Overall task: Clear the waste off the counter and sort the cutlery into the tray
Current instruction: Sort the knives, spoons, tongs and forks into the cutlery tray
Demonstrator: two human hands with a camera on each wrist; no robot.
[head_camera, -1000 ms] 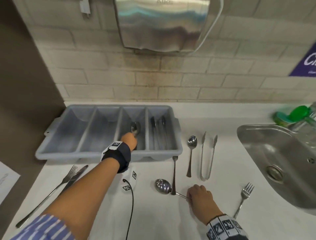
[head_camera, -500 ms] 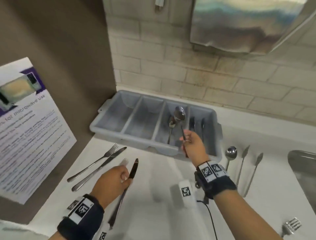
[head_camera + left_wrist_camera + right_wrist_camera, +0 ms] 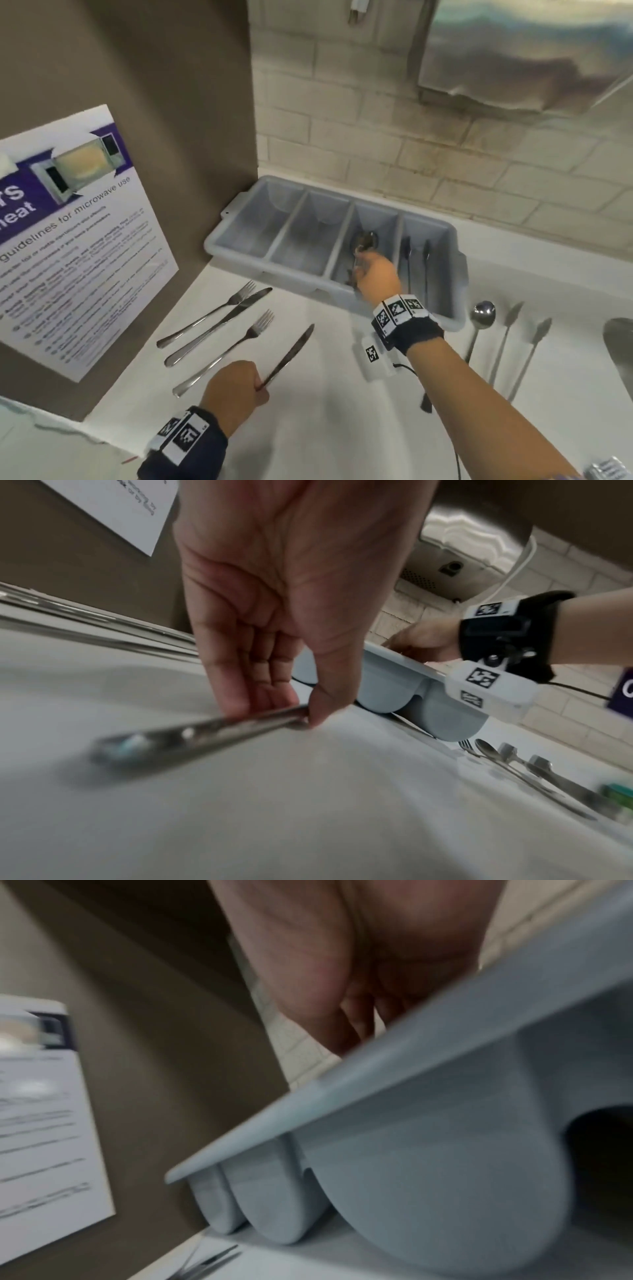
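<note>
Grey plastic forms the four-compartment cutlery tray (image 3: pixel 239 219), seated on the white counter (image 3: pixel 325 428) against the tiled wall. Head view: the two left compartments show bare floors. The third compartment holds a steel spoon (image 3: pixel 365 241), bowl toward the wall; a second spoon may lie beneath it, but blur prevents confirmation. The fourth compartment holds two dark slender utensils (image 3: pixel 407 260), type unreadable. The right hand (image 3: pixel 376 277) reaches into the third compartment, fingers curled on the spoon handle. The left hand (image 3: pixel 233 387) pinches the handle of a steel table knife (image 3: pixel 291 353), blade pointing toward the tray. On the counter left of the knife lie two forks (image 3: pixel 222 353) and another knife (image 3: pixel 219 325). Right of the tray lie a long-handled spoon (image 3: pixel 483 313) and steel tongs (image 3: pixel 524 342). A sink edge is cut off at the right border.

Left wrist view: thumb and fingertips (image 3: pixel 236 699) clamp the knife handle (image 3: pixel 205 731) just above the counter; its near end is blurred. The tray underside (image 3: pixel 387 693) shows rounded compartment bases.

Right wrist view: the tray rim (image 3: pixel 377 1074) hides the fingers below the knuckles, so grip and spoon cannot be checked here. The picture is motion-blurred.
</note>
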